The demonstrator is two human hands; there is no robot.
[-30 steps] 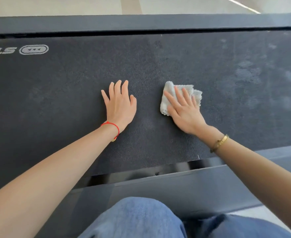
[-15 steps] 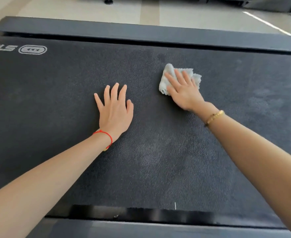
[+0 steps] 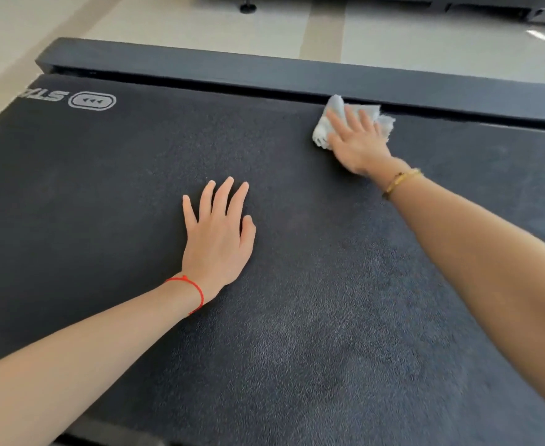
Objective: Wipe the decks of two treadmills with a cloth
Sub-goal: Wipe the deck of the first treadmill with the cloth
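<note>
Cloth [image 3: 351, 119] lies bunched at the far edge of the treadmill belt [image 3: 103, 194], just beside the dark side rail [image 3: 200, 70] and perhaps touching it; motion blur makes that hard to settle. The right hand [image 3: 358, 146] presses flat on top of it, fingers straight and slightly spread, pinning it to the belt rather than gripping it. The left hand [image 3: 218, 239] rests palm-down on the bare belt nearer the person, fingers straight and spread, holding nothing, well apart from the other hand. It looks like a small, light, soft white rag that will crumple and slide easily, so it probably needs steady downward pressure through the palm to keep it from rolling up on the belt's rough, grippy texture. To lift or refold it, pinching a loose corner poking out past the fingers seems easiest. Paler, duller patches on the near part of the belt suggest wiping is only partly done on this machine.
</note>
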